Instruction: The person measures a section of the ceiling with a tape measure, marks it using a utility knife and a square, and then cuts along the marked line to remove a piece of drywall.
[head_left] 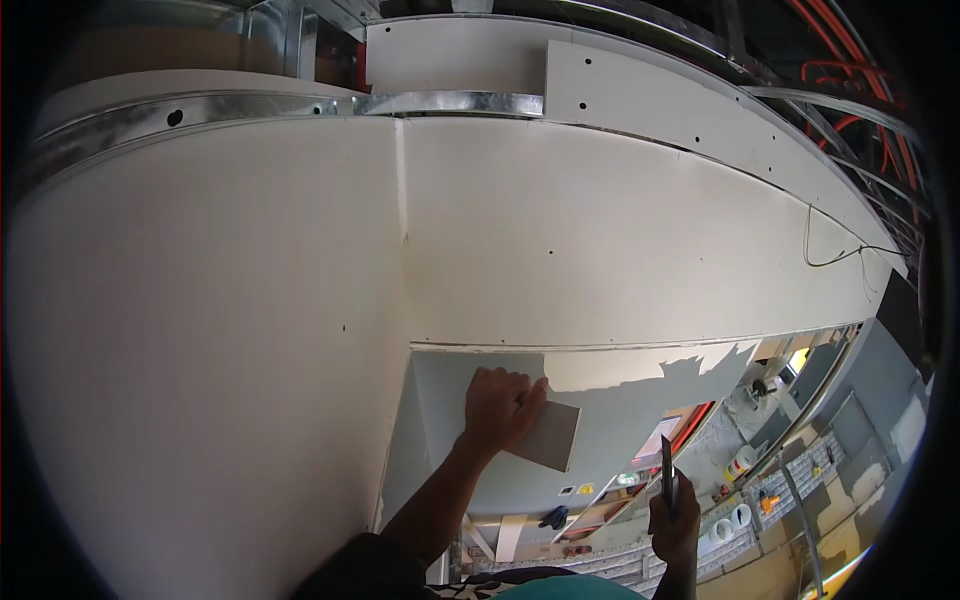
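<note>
"What's in the left hand (498,410)?"
"A flat rectangular plate (550,440), clasped by its left side, jutting right of the knuckles. Probably light, stiffish; that side suits holding."
"And the right hand (677,518)?"
"Closed round a slim dark blade-like tool (668,462), pointing up from the fist."
"Textures?"
"Smooth, matte white board (560,220) above the left grip; a ragged-edged pale patch (610,369) up-right, on grey wall (625,412)."
</note>
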